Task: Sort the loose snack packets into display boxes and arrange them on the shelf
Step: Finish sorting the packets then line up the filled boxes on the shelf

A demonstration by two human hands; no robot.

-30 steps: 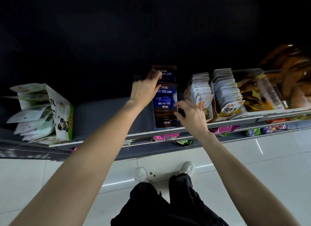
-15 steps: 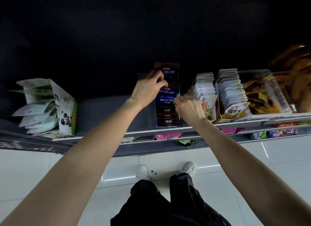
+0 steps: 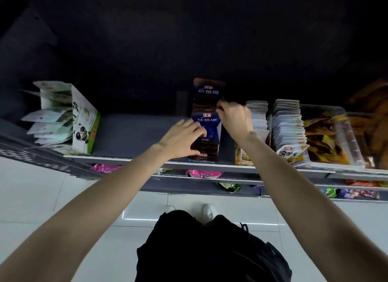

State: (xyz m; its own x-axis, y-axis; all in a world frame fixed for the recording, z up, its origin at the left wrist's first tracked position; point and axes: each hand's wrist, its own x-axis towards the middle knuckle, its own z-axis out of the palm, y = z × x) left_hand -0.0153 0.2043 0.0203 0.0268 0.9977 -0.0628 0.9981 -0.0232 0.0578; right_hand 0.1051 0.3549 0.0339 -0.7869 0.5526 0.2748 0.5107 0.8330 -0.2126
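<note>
Two hands work at the dark blue display box (image 3: pixel 206 122) standing at the front lip of the shelf (image 3: pixel 130 134): the left hand (image 3: pixel 182 135) lies with near-straight fingers spread over the front packets, while the right hand (image 3: pixel 236 119) curls its grip on a packet edge further back, pinching it. Judging by the rows, sorting looks far along, with this box nearly full and white packet rows (image 3: pixel 287 122) already filed to its right, though loose packets (image 3: pixel 204 173) lie on the lower shelf. Bare shelf opens leftward toward the panda box (image 3: pixel 84 124); the back is too dark to read.
</note>
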